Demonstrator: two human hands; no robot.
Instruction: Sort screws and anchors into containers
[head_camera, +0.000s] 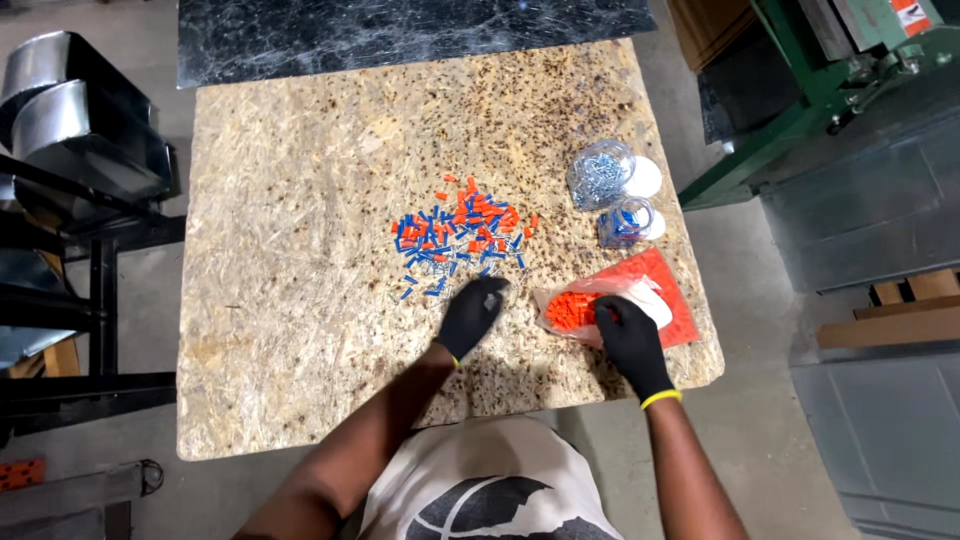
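The mixed pile of small orange and blue plastic pieces (458, 232) (wall anchors or wire connectors, by the look of them) lay scattered on the middle of the chipboard tabletop (290, 300), spreading wider left to right than near to far. It lay directly beyond the gloved left hand (470, 315), whose fingertips rested at the pile's near edge, fingers held loosely together and pointing away from the person; whether it pinched a piece, I could not tell. That hand was clearly the nearer one. To the right, the gloved right hand (630, 340) rested on a clear bag of orange pieces (575, 310), fingers curled at its opening, atop an orange card (675, 300). Farther right and back stood a jar of metal screws (600, 175) and a smaller jar of blue pieces (625, 222).
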